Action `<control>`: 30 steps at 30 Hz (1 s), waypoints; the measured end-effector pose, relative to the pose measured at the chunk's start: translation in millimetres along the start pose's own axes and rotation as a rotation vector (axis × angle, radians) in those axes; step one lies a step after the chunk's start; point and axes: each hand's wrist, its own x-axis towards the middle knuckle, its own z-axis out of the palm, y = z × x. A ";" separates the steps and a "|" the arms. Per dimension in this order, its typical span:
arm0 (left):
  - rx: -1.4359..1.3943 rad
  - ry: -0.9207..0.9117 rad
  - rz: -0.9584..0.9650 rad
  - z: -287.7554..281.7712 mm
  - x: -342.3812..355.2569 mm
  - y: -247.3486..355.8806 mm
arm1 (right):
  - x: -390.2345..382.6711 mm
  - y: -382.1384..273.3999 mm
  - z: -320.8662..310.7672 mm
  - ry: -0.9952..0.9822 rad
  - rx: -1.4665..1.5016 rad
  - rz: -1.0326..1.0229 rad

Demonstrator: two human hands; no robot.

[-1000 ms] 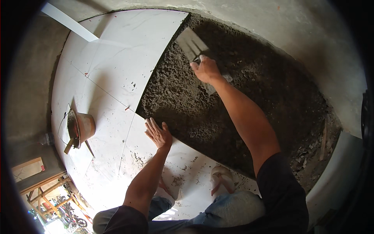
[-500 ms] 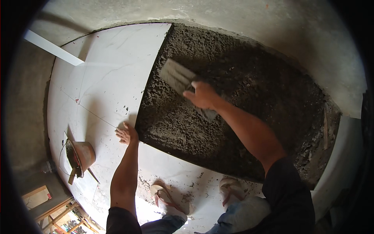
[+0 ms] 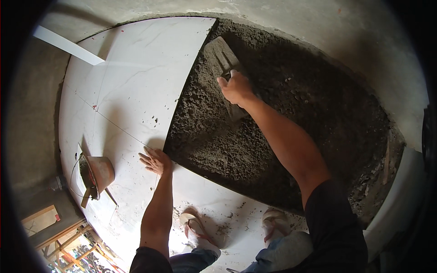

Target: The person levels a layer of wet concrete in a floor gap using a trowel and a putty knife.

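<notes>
In my right hand (image 3: 237,88) is a grey plastering float (image 3: 220,51), my fingers wrapped round its handle. Its long flat blade lies on the coarse dark mortar bed (image 3: 234,154), close to the edge of a white marbled tile (image 3: 150,59). My left hand (image 3: 156,161) rests palm down on the white tiles, fingers spread, beside the corner where the tile edges meet the mortar. Nothing is in that hand. Crumbs of mortar lie scattered on the tile just beyond it.
An orange-brown bucket (image 3: 101,172) with a wooden-handled tool in it stands at the left on the tiles. A white bar (image 3: 68,45) juts in at the upper left. Concrete walls (image 3: 364,50) bound the far side. My sandalled feet (image 3: 195,227) stand on near tiles.
My right hand has moved the float away from me, toward the far wall, and turned its blade more lengthwise. My left hand stays on the tile; the whole view has shifted slightly.
</notes>
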 end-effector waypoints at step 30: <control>-0.029 -0.135 1.159 28.3 90.8 334.9 | -226.5 119.1 -151.8 -0.139 0.456 0.299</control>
